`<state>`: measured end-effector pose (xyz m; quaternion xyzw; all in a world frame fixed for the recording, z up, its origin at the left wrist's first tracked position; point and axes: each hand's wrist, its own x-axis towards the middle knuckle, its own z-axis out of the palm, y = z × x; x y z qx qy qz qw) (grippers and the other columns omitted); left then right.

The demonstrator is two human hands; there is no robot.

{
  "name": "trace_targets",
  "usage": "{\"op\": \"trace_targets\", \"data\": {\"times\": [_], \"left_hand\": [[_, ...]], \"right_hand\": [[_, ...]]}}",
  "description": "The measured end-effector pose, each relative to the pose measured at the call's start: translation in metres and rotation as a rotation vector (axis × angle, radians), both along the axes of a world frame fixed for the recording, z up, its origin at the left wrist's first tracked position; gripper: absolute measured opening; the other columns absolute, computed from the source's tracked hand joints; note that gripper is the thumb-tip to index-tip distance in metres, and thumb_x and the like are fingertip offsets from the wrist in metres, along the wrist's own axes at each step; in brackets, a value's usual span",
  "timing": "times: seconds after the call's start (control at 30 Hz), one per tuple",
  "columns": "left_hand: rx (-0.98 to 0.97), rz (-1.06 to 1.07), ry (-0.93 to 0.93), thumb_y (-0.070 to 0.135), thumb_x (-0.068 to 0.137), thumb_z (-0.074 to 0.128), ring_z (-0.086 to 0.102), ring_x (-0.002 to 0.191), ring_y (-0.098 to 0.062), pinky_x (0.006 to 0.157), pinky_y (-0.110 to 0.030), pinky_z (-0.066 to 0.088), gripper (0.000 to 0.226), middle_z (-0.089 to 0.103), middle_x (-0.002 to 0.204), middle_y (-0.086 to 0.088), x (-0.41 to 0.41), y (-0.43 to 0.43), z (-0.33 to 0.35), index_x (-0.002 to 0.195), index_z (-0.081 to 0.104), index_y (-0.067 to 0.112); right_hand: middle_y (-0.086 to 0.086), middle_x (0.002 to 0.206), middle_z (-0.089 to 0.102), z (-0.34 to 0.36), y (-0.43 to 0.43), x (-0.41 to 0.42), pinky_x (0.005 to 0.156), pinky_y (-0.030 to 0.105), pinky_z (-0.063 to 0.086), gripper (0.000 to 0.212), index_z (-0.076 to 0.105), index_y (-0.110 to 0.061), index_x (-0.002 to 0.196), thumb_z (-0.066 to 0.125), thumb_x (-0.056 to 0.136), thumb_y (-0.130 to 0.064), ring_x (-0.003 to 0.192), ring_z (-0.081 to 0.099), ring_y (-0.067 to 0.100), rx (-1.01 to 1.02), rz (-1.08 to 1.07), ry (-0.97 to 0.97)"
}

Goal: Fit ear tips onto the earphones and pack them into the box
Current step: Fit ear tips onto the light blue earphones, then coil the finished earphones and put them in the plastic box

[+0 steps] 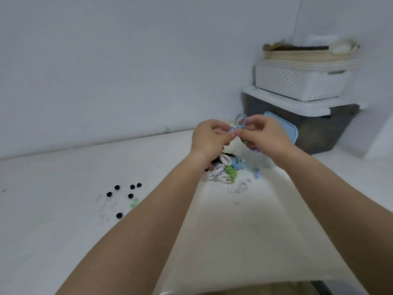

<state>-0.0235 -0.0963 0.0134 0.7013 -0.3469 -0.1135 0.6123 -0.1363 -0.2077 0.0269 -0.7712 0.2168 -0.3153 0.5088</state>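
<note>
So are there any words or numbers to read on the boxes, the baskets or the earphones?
None: no words or numbers can be read anywhere.
The white basket, the dark bin and the blue lid show no print.
The blue earphones, pinched by the left hand and right hand, are too small and blurred to tell.

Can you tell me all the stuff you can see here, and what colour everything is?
black ear tips: six, black, scattered on the table's left
green ear tips: count unclear, pale green, beside the black ones
earphone pile: count unclear, white, green, blue and black, below the hands
blue earphones: one coil, light blue, held up
lid: one, blue, behind the right hand
storage bin: one, dark with white top, back right
lattice basket: one, white, on the bin
woven basket: one, beige, topmost
table: one, white
left hand: pinches the blue earphones
right hand: pinches them too
</note>
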Motion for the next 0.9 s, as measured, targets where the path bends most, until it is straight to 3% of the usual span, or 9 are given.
{"op": "trace_targets", "data": {"times": [0.1, 0.27, 0.33, 0.43, 0.6, 0.67, 0.73, 0.83, 0.9], "left_hand": [[0.064, 0.015, -0.103, 0.024, 0.082, 0.082, 0.068, 0.069, -0.012, 0.068, -0.026, 0.053, 0.016, 0.072, 0.078, 0.001, -0.016, -0.043, -0.005, 0.092, 0.071, 0.018], [0.225, -0.019, -0.251, 0.021, 0.086, 0.077, 0.071, 0.088, -0.013, 0.087, -0.033, 0.056, 0.012, 0.075, 0.090, 0.003, -0.020, -0.077, -0.007, 0.097, 0.074, 0.021], [0.274, -0.010, -0.301, 0.020, 0.090, 0.072, 0.069, 0.099, -0.013, 0.095, -0.034, 0.054, 0.016, 0.075, 0.105, 0.000, -0.017, -0.076, -0.009, 0.105, 0.075, 0.019], [0.253, 0.034, -0.342, 0.019, 0.091, 0.067, 0.066, 0.097, -0.009, 0.089, -0.023, 0.049, 0.016, 0.075, 0.104, 0.006, -0.016, -0.057, -0.010, 0.103, 0.076, 0.021], [0.400, -0.110, -0.405, 0.020, 0.083, 0.069, 0.065, 0.074, -0.004, 0.070, -0.022, 0.051, 0.011, 0.072, 0.078, 0.010, -0.027, -0.008, -0.021, 0.080, 0.074, 0.029], [0.500, -0.122, -0.434, 0.026, 0.082, 0.071, 0.062, 0.071, -0.007, 0.066, -0.024, 0.047, 0.005, 0.069, 0.074, 0.011, -0.033, 0.005, -0.030, 0.080, 0.072, 0.029], [0.583, -0.100, -0.486, 0.039, 0.081, 0.073, 0.062, 0.076, -0.010, 0.068, -0.026, 0.047, 0.011, 0.065, 0.075, 0.012, -0.038, 0.014, -0.038, 0.086, 0.070, 0.030], [0.730, -0.071, -0.617, 0.058, 0.078, 0.070, 0.062, 0.087, -0.014, 0.077, -0.032, 0.053, 0.034, 0.066, 0.088, 0.011, -0.044, 0.024, -0.048, 0.099, 0.070, 0.032], [0.757, -0.071, -0.628, 0.053, 0.080, 0.069, 0.061, 0.090, -0.013, 0.078, -0.032, 0.052, 0.029, 0.065, 0.089, 0.012, -0.049, 0.029, -0.054, 0.101, 0.071, 0.033]], "right_hand": [[-0.002, 0.083, 0.071, 0.000, -0.032, -0.014, 0.054, 0.013, 0.049, 0.021, 0.069, -0.013, 0.102, 0.078, 0.085, -0.020, 0.067, 0.062, 0.007, -0.156, -0.131, 0.069], [-0.003, 0.073, 0.064, -0.003, -0.064, -0.012, 0.058, 0.020, 0.039, 0.021, 0.063, -0.020, 0.070, 0.073, 0.086, -0.029, 0.076, 0.061, 0.020, -0.471, -0.258, 0.286], [0.002, 0.102, 0.071, -0.003, -0.064, -0.009, 0.077, 0.023, 0.047, 0.017, 0.073, -0.016, 0.099, 0.070, 0.090, -0.030, 0.101, 0.064, 0.024, -0.511, -0.265, 0.364], [0.005, 0.133, 0.065, -0.008, -0.061, -0.009, 0.100, 0.033, 0.044, 0.038, 0.063, -0.013, 0.133, 0.060, 0.097, -0.025, 0.125, 0.057, 0.025, -0.576, -0.307, 0.403], [-0.008, 0.085, 0.072, -0.014, -0.042, -0.019, 0.070, 0.018, 0.045, 0.019, 0.075, -0.022, 0.094, 0.060, 0.090, -0.012, 0.076, 0.064, 0.001, -0.462, -0.078, 0.244], [-0.006, 0.074, 0.071, -0.017, -0.031, -0.026, 0.065, 0.019, 0.048, 0.021, 0.073, -0.025, 0.085, 0.061, 0.087, -0.008, 0.067, 0.064, 0.003, -0.444, 0.006, 0.255], [-0.005, 0.082, 0.074, -0.023, -0.020, -0.034, 0.068, 0.023, 0.055, 0.026, 0.073, -0.024, 0.090, 0.058, 0.084, -0.004, 0.070, 0.068, 0.009, -0.425, 0.073, 0.323], [-0.009, 0.100, 0.072, -0.034, -0.007, -0.043, 0.061, 0.006, 0.042, 0.041, 0.073, -0.022, 0.108, 0.058, 0.079, 0.003, 0.063, 0.058, -0.014, -0.505, 0.230, 0.487], [-0.011, 0.102, 0.068, -0.042, -0.002, -0.045, 0.061, 0.003, 0.039, 0.046, 0.071, -0.024, 0.114, 0.061, 0.077, 0.003, 0.064, 0.053, -0.022, -0.542, 0.289, 0.554]]}}
